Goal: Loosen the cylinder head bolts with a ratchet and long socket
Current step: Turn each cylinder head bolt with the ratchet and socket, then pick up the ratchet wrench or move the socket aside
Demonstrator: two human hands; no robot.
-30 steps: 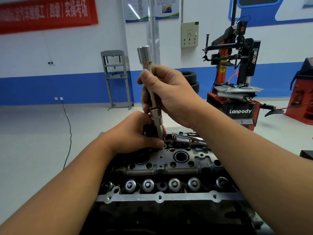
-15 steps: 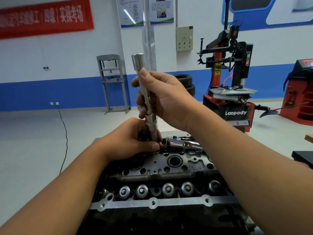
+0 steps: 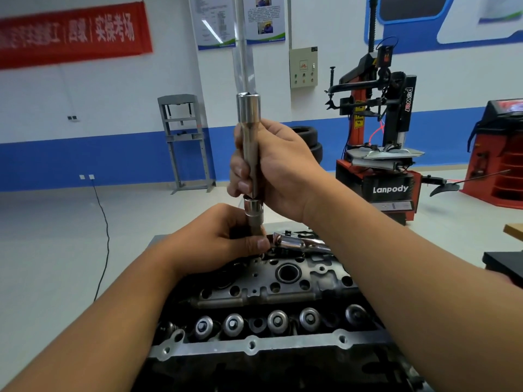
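Fingers: my right hand (image 3: pixel 278 168) grips the long socket (image 3: pixel 252 154); my left hand (image 3: pixel 220 244) pinches its lower end.
Socket: upright at cylinder head (image 3: pixel 285 281).
Ratchet (image 3: pixel 300 242): unattached, lying on head.
Progress: no bolt loosening evident.

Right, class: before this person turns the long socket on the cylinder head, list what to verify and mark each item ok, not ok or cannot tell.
1. Long socket stands near upright over the cylinder head: ok.
2. Right hand grips the upper shaft: ok.
3. Left hand holds the lower end steady at the head: ok.
4. Lower end seated on a bolt: cannot tell, the left fingers hide it.
5. Ratchet fitted to the socket's top: not ok, it lies on the head behind the hands and the top end is bare.
6. Forearms off the valve springs: ok.
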